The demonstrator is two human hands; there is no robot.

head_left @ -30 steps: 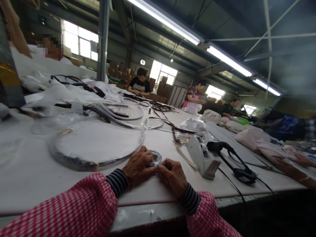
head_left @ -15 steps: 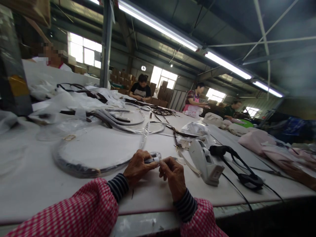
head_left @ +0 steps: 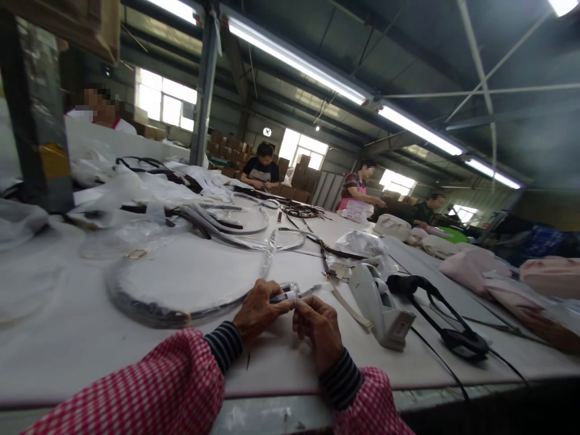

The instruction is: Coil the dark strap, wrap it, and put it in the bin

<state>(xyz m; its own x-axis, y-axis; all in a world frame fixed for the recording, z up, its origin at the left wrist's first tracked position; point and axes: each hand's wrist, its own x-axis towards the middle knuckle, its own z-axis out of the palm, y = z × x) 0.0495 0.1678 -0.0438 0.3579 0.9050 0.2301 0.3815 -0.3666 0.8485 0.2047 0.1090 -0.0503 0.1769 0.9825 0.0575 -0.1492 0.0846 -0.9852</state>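
Long white surface (head_left: 67,344): left hand (head_left: 259,309) and right hand (head_left: 317,326) both pinch a plastic-wrapped dark strap end (head_left: 284,295), seemingly taping it; steady fingers needed next.

The fingers of the left hand (head_left: 259,308) and right hand (head_left: 318,325) cover most of the small wrapped piece (head_left: 284,296) pinched between them, so its shape cannot be told. Both checked sleeves (head_left: 149,386) run off the bottom edge. A pink bag (head_left: 550,277) is cut by the right edge. Straps (head_left: 301,211) far down the table (head_left: 67,338) are too small to make out.
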